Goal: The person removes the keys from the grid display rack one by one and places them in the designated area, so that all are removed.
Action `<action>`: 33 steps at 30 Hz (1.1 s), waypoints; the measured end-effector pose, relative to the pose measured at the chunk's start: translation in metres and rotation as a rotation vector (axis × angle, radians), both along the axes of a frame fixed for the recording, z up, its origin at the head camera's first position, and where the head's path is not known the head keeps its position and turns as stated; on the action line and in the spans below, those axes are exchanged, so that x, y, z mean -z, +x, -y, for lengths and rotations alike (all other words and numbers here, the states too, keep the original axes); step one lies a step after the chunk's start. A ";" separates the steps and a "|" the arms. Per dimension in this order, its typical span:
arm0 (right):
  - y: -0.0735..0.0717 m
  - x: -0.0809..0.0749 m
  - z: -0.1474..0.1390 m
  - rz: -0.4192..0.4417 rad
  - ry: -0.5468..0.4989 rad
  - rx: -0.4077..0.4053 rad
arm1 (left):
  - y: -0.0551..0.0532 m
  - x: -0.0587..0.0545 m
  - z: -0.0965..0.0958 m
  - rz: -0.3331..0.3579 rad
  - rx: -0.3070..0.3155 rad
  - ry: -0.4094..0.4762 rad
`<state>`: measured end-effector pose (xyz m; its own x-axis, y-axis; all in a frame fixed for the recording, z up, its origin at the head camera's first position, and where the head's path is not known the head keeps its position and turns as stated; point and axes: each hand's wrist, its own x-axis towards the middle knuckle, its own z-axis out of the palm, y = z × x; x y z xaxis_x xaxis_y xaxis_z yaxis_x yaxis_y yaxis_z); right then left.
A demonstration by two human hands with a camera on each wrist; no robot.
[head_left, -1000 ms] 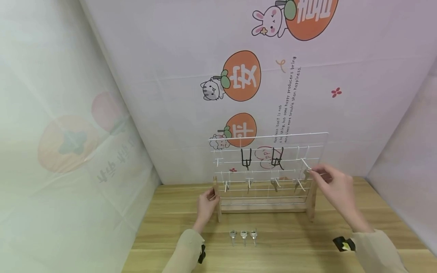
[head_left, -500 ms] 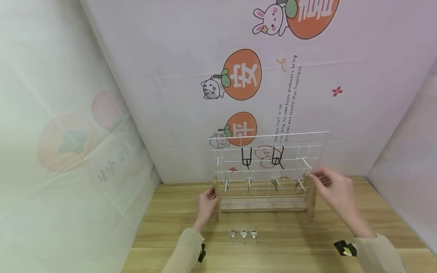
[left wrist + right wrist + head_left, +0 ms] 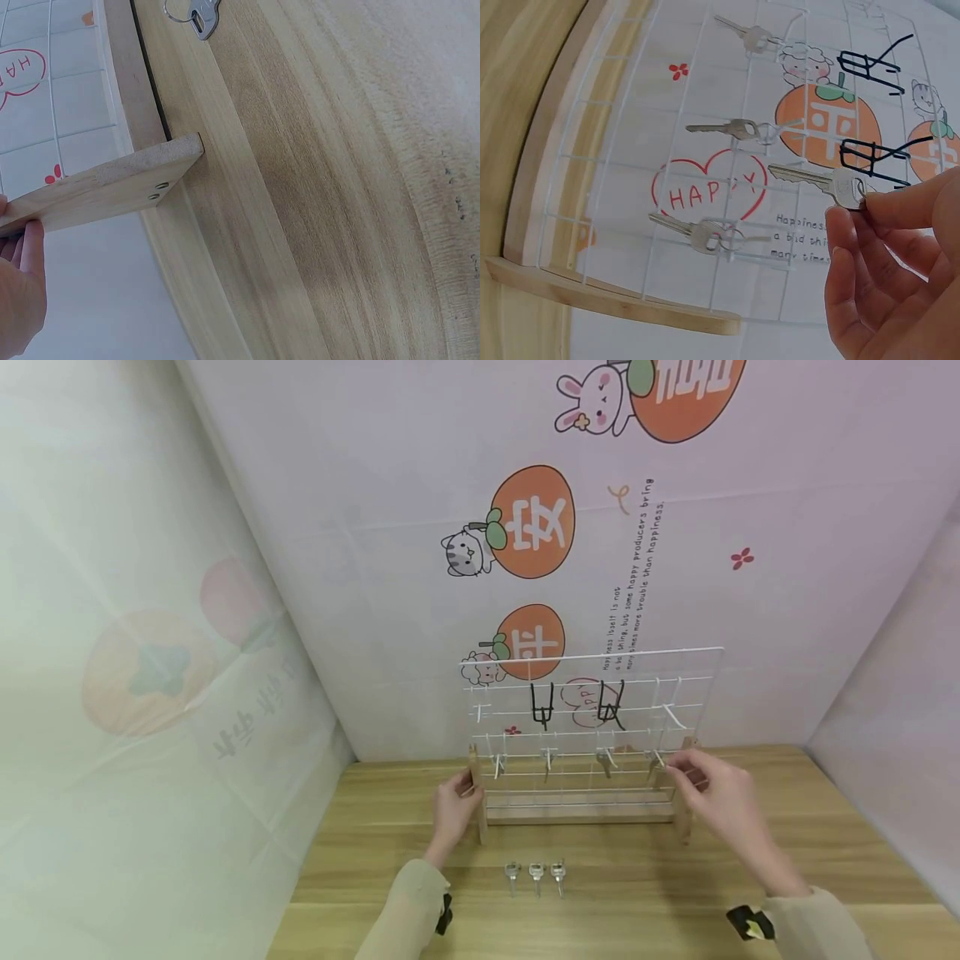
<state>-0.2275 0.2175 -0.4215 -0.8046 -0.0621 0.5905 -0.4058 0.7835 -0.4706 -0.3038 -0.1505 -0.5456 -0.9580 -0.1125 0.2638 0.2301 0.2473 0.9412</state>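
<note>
My right hand (image 3: 720, 793) pinches a silver key (image 3: 840, 184) by its ring and head, seen closely in the right wrist view. It is held in front of the white wire grid rack (image 3: 592, 802), near the lower right hook. Separate keys hang from lower hooks: one key (image 3: 705, 236), another key (image 3: 735, 129) and a third key (image 3: 750, 34). At the rack's left end, my left hand (image 3: 453, 814) grips the wooden side post (image 3: 112, 184) between thumb and fingers. On the wooden table in front lie three keys (image 3: 536, 872) with rings, side by side.
Two black hooks (image 3: 542, 710) hang on the upper grid, with a white hook (image 3: 673, 717) to their right. A printed cloth (image 3: 405, 610) backs the wooden table (image 3: 615, 910), and cloth walls stand at both sides.
My right hand has moved down and left with the key, from the upper right white hook to beside the lower right one. The left hand stays on the post.
</note>
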 end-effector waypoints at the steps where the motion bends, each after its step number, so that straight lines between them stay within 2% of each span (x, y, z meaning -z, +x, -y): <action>1: 0.000 0.002 0.001 0.013 0.001 -0.005 | 0.000 0.000 0.000 -0.001 0.000 0.000; 11: 0.003 0.026 0.012 0.085 0.031 -0.054 | 0.000 0.000 0.000 0.020 0.006 0.013; 17: 0.006 0.042 0.022 0.160 0.040 -0.066 | 0.001 0.000 0.000 0.023 0.006 0.023; 24: 0.009 0.067 0.034 0.132 0.044 -0.115 | 0.001 -0.001 -0.002 0.009 -0.006 0.002; 27: 0.009 0.077 0.039 0.183 0.042 -0.128 | 0.001 -0.002 -0.003 0.001 -0.008 -0.012; 33: 0.010 0.094 0.044 0.341 0.027 -0.127 | 0.001 -0.002 -0.002 0.016 -0.012 -0.015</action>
<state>-0.2173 0.1737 -0.5159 -0.9399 -0.1860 0.2862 -0.3238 0.7510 -0.5754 -0.3029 -0.1482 -0.5440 -0.9606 -0.1205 0.2503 0.2121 0.2637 0.9410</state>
